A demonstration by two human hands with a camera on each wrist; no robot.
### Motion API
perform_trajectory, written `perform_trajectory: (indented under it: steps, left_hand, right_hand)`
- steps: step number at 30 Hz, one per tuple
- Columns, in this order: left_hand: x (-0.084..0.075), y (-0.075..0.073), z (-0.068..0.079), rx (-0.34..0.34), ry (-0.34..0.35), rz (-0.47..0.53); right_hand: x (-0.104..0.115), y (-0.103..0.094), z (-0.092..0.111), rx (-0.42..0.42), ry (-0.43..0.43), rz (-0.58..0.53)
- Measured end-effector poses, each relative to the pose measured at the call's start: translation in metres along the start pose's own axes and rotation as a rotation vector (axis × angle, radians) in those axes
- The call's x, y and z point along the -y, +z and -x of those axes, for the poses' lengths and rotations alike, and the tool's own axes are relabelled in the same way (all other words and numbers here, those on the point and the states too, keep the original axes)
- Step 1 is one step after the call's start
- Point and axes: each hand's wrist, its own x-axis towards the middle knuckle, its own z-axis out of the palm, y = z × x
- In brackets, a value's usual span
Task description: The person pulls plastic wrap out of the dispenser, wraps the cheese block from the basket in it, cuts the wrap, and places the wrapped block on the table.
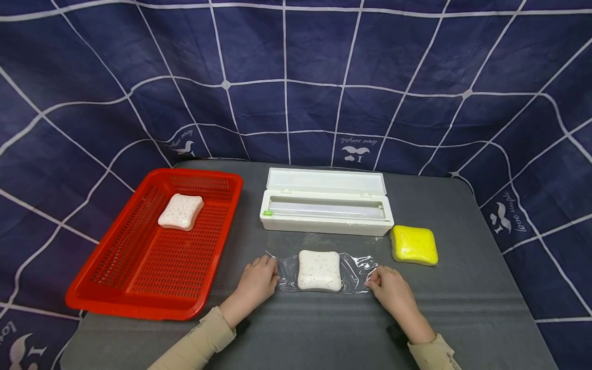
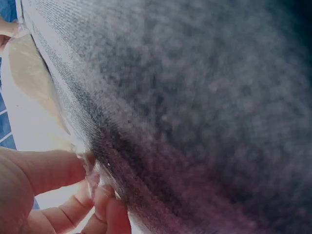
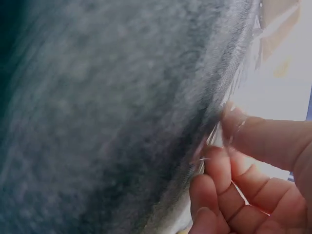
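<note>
A white speckled bar of soap [image 1: 319,271] lies on a strip of clear plastic wrap [image 1: 356,272] on the grey table. At the strip's left end my left hand [image 1: 259,279] pinches the film; the left wrist view shows it bunched between thumb [image 2: 53,168] and fingers. My right hand [image 1: 391,291] pinches the opposite end, and in the right wrist view the film [image 3: 234,129] crosses the thumb. Behind the soap stands a white wrap dispenser [image 1: 326,225] with its lid up. A yellow bar of soap [image 1: 413,245], shiny as if wrapped, sits beyond my right hand.
On the left is a red plastic basket [image 1: 152,303] with another white speckled soap bar [image 1: 181,211] inside. A green slider [image 1: 267,213] sits at the dispenser's left end. A dark blue checked cloth [image 1: 319,61] hangs behind and beside the grey table [image 1: 314,334].
</note>
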Motion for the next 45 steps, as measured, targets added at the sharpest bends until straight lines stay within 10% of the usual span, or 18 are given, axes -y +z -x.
perform_trajectory:
  steps: [14, 22, 37, 45]
  left_hand:
    - [-0.028, -0.024, 0.028, -0.136, 0.002, 0.125]
    - [-0.058, -0.009, 0.043, -0.088, -0.033, 0.298]
    - [-0.069, 0.006, 0.044, 0.020, -0.126, 0.478]
    - [-0.069, 0.005, 0.041, -0.130, -0.081, 0.421]
  right_hand:
    - [0.027, -0.001, 0.025, -0.316, -0.087, -0.050]
    - [0.064, 0.019, 0.051, -0.237, -0.108, -0.042]
    - [0.066, 0.034, 0.051, -0.083, 0.056, -0.303]
    - [0.068, 0.031, 0.047, -0.103, 0.125, -0.457]
